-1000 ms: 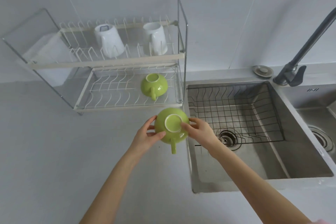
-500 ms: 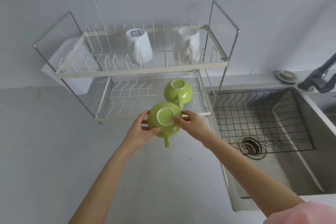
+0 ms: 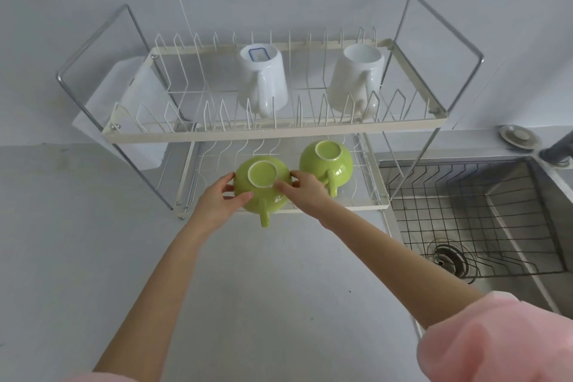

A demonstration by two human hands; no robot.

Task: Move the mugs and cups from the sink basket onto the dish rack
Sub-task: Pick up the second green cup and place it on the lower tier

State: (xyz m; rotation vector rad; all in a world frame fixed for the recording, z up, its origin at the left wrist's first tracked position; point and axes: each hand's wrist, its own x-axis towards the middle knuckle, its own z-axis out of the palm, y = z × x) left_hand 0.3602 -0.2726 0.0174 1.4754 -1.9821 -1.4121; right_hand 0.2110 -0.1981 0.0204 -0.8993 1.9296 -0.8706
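I hold an upside-down green cup (image 3: 263, 186) between my left hand (image 3: 218, 201) and my right hand (image 3: 305, 191), its handle pointing toward me. It hangs at the front edge of the lower shelf of the two-tier dish rack (image 3: 310, 129). A second green cup (image 3: 325, 161) sits upside down on that lower shelf, just right of the held one. Two white mugs (image 3: 263, 80) (image 3: 356, 77) stand inverted on the upper shelf. The wire sink basket (image 3: 465, 211) in the sink on the right holds no cups.
A steel sink (image 3: 527, 242) with a drain (image 3: 446, 257) lies at the right. A sink stopper (image 3: 519, 135) and a dark faucet base (image 3: 558, 152) sit on the back ledge. A white plastic sheet (image 3: 136, 121) hangs behind the rack's left side. Grey countertop (image 3: 77, 242) spreads below.
Both hands have carried the green cup up and forward from above the counter to the front edge of the rack's lower shelf, next to the other green cup.
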